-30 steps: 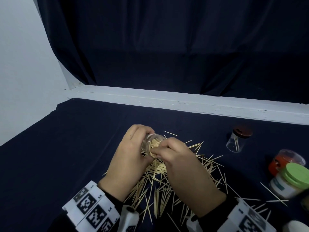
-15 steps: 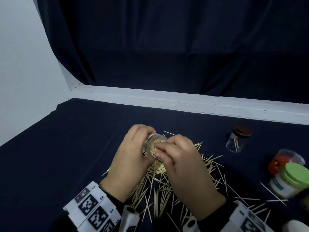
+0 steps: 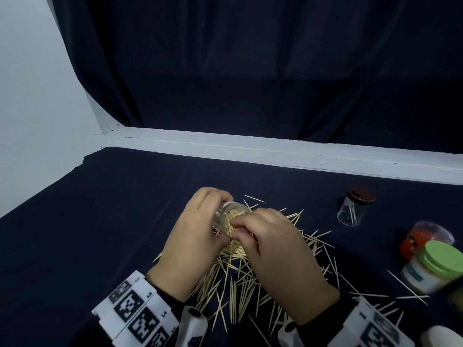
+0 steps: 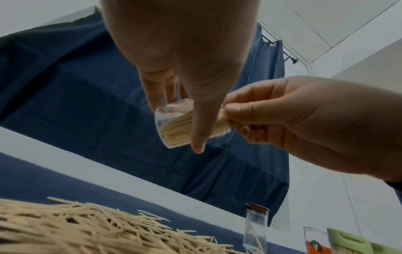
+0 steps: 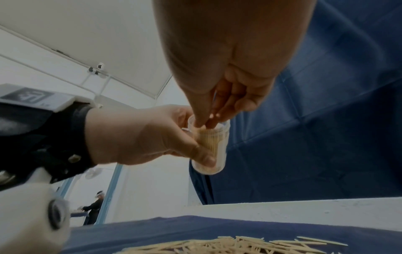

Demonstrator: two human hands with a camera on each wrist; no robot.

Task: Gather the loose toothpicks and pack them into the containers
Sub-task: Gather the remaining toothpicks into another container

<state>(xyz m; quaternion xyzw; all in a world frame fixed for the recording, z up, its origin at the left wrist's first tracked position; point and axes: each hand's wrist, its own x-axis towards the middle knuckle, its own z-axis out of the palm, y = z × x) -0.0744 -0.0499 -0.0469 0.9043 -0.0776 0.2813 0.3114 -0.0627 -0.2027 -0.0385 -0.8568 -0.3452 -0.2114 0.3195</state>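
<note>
Here the left hand (image 3: 193, 236) grips a clear container (image 3: 231, 216) lifted above the pile of loose toothpicks (image 3: 238, 279) on the dark cloth (image 3: 87, 221). The right hand (image 3: 278, 254) pinches toothpicks at its mouth. Farther right stand a brown-lidded vial (image 3: 353, 209), a red jar (image 3: 423, 239) and a green-lidded jar (image 3: 433, 266).

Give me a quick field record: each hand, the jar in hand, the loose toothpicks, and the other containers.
left hand: grips clear jar
right hand: fingertips at jar mouth, pinching toothpicks
clear jar: lidless, tilted, nearly full
loose toothpicks: big pile on dark cloth
brown-lidded jar: upright, few toothpicks inside
green-lidded jar: closed
orange container: behind green-lidded jar
</note>
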